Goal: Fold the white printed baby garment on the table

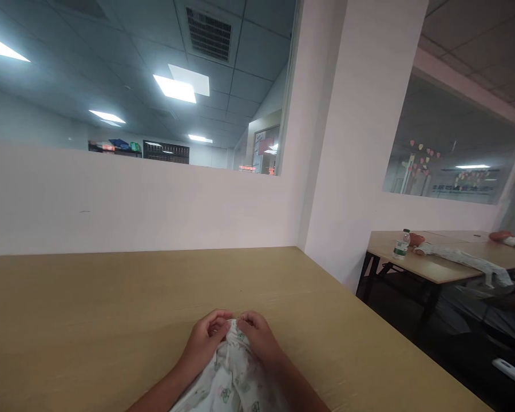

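A white patterned garment (229,383) lies bunched on the wooden table (90,320) at the bottom middle of the head view. My left hand (206,337) pinches its upper edge from the left. My right hand (257,336) pinches the same edge from the right. Both hands sit close together, fingers curled into the fabric, with the cloth gathered between them and trailing toward me between my forearms.
A pale wall (133,200) rises right behind the table, with a pillar (360,160) at the right. A second table (438,260) to the right carries a water bottle (401,245), a light cloth (467,260) and red objects.
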The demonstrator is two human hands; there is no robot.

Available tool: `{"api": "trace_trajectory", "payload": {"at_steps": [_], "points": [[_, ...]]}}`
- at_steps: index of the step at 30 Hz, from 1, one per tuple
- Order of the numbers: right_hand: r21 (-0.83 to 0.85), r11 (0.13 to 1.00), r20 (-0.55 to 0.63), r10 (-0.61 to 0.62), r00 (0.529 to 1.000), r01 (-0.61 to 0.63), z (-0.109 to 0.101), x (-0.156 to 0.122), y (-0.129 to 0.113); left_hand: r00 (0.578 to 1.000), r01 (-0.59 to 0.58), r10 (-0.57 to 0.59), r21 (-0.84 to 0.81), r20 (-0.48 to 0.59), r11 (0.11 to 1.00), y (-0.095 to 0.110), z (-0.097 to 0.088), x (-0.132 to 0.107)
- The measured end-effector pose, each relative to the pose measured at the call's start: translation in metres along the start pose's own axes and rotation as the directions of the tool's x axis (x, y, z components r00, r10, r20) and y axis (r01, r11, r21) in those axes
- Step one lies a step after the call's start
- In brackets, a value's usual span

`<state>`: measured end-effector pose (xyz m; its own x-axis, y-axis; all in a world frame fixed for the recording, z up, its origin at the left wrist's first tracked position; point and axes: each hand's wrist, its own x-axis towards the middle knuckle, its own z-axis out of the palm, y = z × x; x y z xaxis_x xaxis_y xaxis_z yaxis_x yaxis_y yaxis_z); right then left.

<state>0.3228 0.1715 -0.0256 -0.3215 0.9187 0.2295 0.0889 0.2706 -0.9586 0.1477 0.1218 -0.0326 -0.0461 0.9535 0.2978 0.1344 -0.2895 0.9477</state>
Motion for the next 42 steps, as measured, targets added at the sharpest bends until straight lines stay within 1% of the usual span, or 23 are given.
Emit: {"api": "trace_trajectory", "payload": {"at_steps": [1,2,3,4,5,6,8,10,12,14,16,18,21,23,27,30,31,33,35,37,39,42], "points": [[-0.074,0.996,-0.056,-0.061,0.997,0.057,0.0,-0.001,-0.004,1.0,0.011,-0.011,0.035,-0.003,0.999,0.0,-0.002,0.002],[-0.154,0.979,-0.109,-0.148,0.983,0.13,-0.001,-0.003,-0.01,1.0,0.02,-0.019,0.07,-0.006,0.997,-0.001,-0.005,0.003],[-0.235,0.95,-0.148,-0.242,0.959,0.204,-0.002,-0.006,-0.017,1.0,0.024,-0.023,0.102,-0.005,0.995,-0.001,-0.007,0.005],[-0.301,0.916,-0.163,-0.325,0.932,0.267,-0.004,-0.009,-0.025,1.0,0.024,-0.024,0.127,0.0,0.992,-0.001,-0.01,0.006],[-0.338,0.891,-0.151,-0.37,0.916,0.304,-0.005,-0.014,-0.032,1.0,0.019,-0.021,0.15,0.01,0.989,-0.002,-0.012,0.007],[-0.365,0.874,-0.113,-0.382,0.917,0.32,-0.006,-0.019,-0.039,1.0,0.01,-0.013,0.172,0.019,0.985,-0.002,-0.014,0.008],[-0.42,0.843,0.037,-0.354,0.935,0.336,-0.008,-0.029,-0.048,0.999,-0.026,0.019,0.228,0.033,0.973,-0.002,-0.016,0.006],[-0.499,0.795,0.177,-0.298,0.938,0.346,-0.009,-0.036,-0.047,0.997,-0.072,0.06,0.288,0.05,0.955,-0.002,-0.016,0.002],[-0.574,0.748,0.229,-0.244,0.942,0.333,-0.01,-0.038,-0.04,0.992,-0.124,0.102,0.36,0.081,0.925,-0.002,-0.016,-0.002],[-0.609,0.733,0.226,-0.205,0.952,0.302,-0.014,-0.037,-0.032,0.981,-0.187,0.14,0.462,0.134,0.867,-0.002,-0.016,-0.005],[-0.609,0.737,0.219,-0.199,0.955,0.294,-0.018,-0.034,-0.027,0.968,-0.247,0.168,0.568,0.188,0.785,-0.002,-0.017,-0.006],[-0.597,0.744,0.212,-0.216,0.953,0.302,-0.021,-0.032,-0.026,0.96,-0.277,0.176,0.634,0.218,0.722,-0.003,-0.018,-0.005],[-0.563,0.772,0.201,-0.218,0.955,0.295,-0.022,-0.029,-0.031,0.958,-0.284,0.167,0.675,0.234,0.681,-0.004,-0.019,-0.005],[-0.509,0.819,0.181,-0.202,0.963,0.267,-0.022,-0.026,-0.034,0.957,-0.287,0.17,0.681,0.236,0.674,-0.004,-0.019,-0.005],[-0.348,0.919,0.086,-0.166,0.982,0.186,-0.028,-0.016,-0.035,0.958,-0.287,0.202,0.675,0.203,0.68,0.006,-0.017,-0.007],[-0.263,0.953,0.054,-0.141,0.989,0.15,-0.034,-0.012,-0.032,0.959,-0.277,0.239,0.682,0.153,0.677,0.021,-0.013,-0.007],[-0.246,0.958,0.05,-0.137,0.989,0.145,-0.036,-0.011,-0.032,0.959,-0.278,0.242,0.666,0.149,0.692,0.025,-0.011,-0.007],[-0.227,0.964,0.052,-0.129,0.99,0.138,-0.037,-0.012,-0.032,0.961,-0.277,0.213,0.597,0.178,0.753,0.032,-0.006,-0.008],[-0.219,0.967,0.055,-0.122,0.991,0.131,-0.036,-0.013,-0.033,0.959,-0.261,0.155,0.53,0.237,0.807,0.032,0.001,-0.01],[-0.219,0.967,0.054,-0.12,0.991,0.129,-0.034,-0.014,-0.035,0.954,-0.246,0.112,0.509,0.28,0.825,0.027,0.007,-0.014],[-0.223,0.966,0.049,-0.121,0.991,0.129,-0.033,-0.014,-0.036,0.953,-0.233,0.089,0.514,0.29,0.826,0.022,0.01,-0.016],[-0.233,0.964,0.049,-0.12,0.992,0.129,-0.032,-0.014,-0.036,0.96,-0.199,0.056,0.522,0.276,0.83,0.017,0.012,-0.016]]}}
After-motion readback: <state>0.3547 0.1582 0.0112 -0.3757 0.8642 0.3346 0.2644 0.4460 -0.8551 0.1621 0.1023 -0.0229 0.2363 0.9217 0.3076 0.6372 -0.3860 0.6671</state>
